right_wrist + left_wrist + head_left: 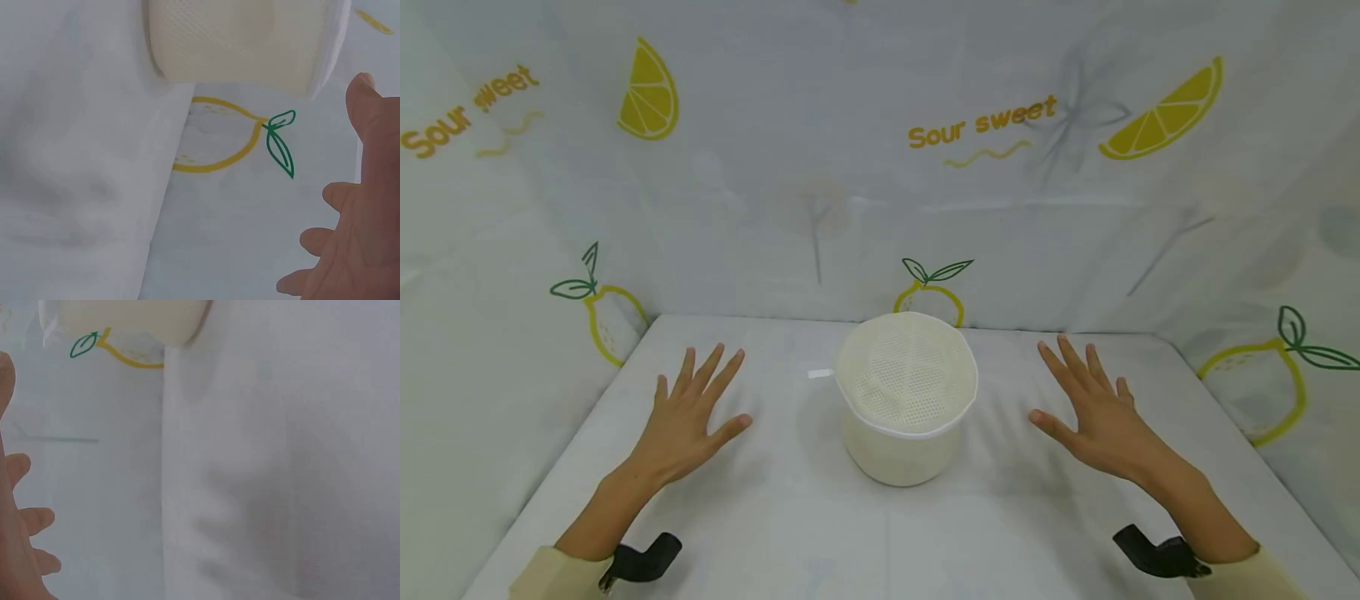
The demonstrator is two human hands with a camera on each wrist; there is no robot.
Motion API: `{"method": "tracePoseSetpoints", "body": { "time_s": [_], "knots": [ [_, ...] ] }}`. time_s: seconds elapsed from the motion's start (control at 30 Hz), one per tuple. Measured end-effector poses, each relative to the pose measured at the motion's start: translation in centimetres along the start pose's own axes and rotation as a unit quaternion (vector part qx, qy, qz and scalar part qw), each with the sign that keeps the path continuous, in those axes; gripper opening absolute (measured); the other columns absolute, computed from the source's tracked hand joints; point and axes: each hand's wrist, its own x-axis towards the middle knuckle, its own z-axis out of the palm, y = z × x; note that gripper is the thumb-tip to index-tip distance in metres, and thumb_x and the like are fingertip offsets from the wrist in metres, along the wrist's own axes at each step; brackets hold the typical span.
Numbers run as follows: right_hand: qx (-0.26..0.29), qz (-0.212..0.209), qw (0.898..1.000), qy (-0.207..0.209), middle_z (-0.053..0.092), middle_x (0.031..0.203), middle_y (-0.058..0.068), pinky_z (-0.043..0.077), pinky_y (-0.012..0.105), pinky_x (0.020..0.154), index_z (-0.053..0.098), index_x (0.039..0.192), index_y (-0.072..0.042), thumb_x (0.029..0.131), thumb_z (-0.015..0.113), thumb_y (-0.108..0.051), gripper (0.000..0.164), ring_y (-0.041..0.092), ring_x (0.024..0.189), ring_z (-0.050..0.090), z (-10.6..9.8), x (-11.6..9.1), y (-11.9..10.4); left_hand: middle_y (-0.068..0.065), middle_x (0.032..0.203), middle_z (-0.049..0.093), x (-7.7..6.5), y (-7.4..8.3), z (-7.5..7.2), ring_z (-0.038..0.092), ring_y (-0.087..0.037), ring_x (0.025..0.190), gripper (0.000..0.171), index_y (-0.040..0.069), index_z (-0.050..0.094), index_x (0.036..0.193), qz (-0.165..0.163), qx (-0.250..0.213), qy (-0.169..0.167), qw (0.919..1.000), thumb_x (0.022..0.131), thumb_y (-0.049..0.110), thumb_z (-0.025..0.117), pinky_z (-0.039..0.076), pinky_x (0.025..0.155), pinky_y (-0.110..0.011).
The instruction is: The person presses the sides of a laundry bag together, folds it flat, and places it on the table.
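Observation:
A cream, round mesh bag (pixel 906 375) with a white rim stands upright on the white table, near the middle of the head view. A small white tag (pixel 820 373) sticks out from its left side. My left hand (pixel 688 421) hovers to the left of it, fingers spread, touching nothing. On the other side my right hand (pixel 1097 417) is likewise held up with spread fingers, apart from the bag. Part of the bag's side (pixel 237 44) shows at the top of the right wrist view, and its lower part (pixel 131 319) at the top of the left wrist view.
A white tabletop (pixel 820 542) lies under both hands, with their shadows on it. Behind and beside it hangs a pale curtain (pixel 760 183) printed with lemons and lettering. Each wrist wears a black strap mount (pixel 643 560).

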Motion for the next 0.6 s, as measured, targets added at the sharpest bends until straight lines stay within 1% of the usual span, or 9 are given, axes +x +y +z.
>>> {"method": "tracePoseSetpoints", "body": {
  "time_s": [0.1,0.2,0.3,0.37,0.43,0.5,0.6],
  "knots": [
    [0.020,-0.002,1.000,0.009,-0.003,0.159,0.013,0.001,0.080,0.092,0.004,0.155,-0.023,0.091,0.061,-0.045,0.089,0.041,0.141,-0.011,0.1,-0.1,0.0,-0.015,0.157,0.019,0.2,0.1,-0.1,0.002,-0.044,0.142,0.082,0.026,0.020,0.154,0.002,-0.022,0.005,0.9997,0.088,0.059,0.056,0.010,0.094,-0.079],
    [0.043,-0.006,0.999,0.017,0.000,0.159,0.012,0.006,0.081,0.090,0.005,0.155,-0.023,0.091,0.064,-0.042,0.089,0.043,0.141,-0.007,0.1,-0.1,-0.1,-0.016,0.156,0.018,0.6,0.3,-0.1,0.003,-0.045,0.141,0.082,0.025,0.020,0.154,0.002,-0.047,0.017,0.9988,0.088,0.056,0.058,0.013,0.093,-0.078],
    [0.088,-0.008,0.996,0.015,0.000,0.160,0.009,0.010,0.083,0.087,0.005,0.155,-0.025,0.091,0.065,-0.038,0.089,0.042,0.142,-0.005,0.8,-0.1,-0.4,-0.017,0.156,0.018,0.4,0.3,-0.4,0.004,-0.046,0.141,0.081,0.024,0.021,0.154,-0.004,-0.073,0.022,0.9971,0.089,0.052,0.060,0.016,0.092,-0.078],
    [0.121,-0.017,0.992,0.023,0.001,0.160,0.008,0.011,0.081,0.088,0.006,0.155,-0.025,0.091,0.066,-0.033,0.089,0.042,0.142,-0.003,1.2,0.0,-0.5,-0.017,0.156,0.018,0.6,0.4,-0.4,0.005,-0.046,0.141,0.080,0.024,0.021,0.154,-0.005,-0.095,0.025,0.9951,0.090,0.049,0.061,0.016,0.092,-0.079],
    [0.147,-0.028,0.988,0.031,0.003,0.160,0.008,0.012,0.079,0.092,0.007,0.155,-0.025,0.091,0.067,-0.028,0.089,0.041,0.142,0.000,1.3,0.0,-0.6,-0.016,0.157,0.017,0.8,0.7,-0.3,0.004,-0.046,0.141,0.078,0.025,0.020,0.154,-0.008,-0.124,0.024,0.9919,0.091,0.049,0.059,0.015,0.091,-0.080],
    [0.165,-0.040,0.985,0.039,0.006,0.160,0.008,0.014,0.075,0.097,0.008,0.155,-0.024,0.090,0.068,-0.024,0.088,0.041,0.142,0.005,1.4,0.1,-0.6,-0.014,0.157,0.016,0.9,1.1,0.0,0.003,-0.045,0.141,0.077,0.026,0.019,0.154,-0.010,-0.160,0.022,0.9868,0.092,0.049,0.057,0.013,0.092,-0.079],
    [0.186,-0.050,0.980,0.043,0.010,0.159,0.006,0.020,0.072,0.097,0.009,0.155,-0.026,0.090,0.068,-0.020,0.088,0.038,0.142,0.012,1.6,0.2,-0.8,-0.012,0.158,0.014,1.0,1.8,0.5,0.003,-0.043,0.142,0.076,0.028,0.017,0.154,-0.015,-0.207,0.022,0.9779,0.093,0.053,0.054,0.011,0.094,-0.078]
  ]
}}
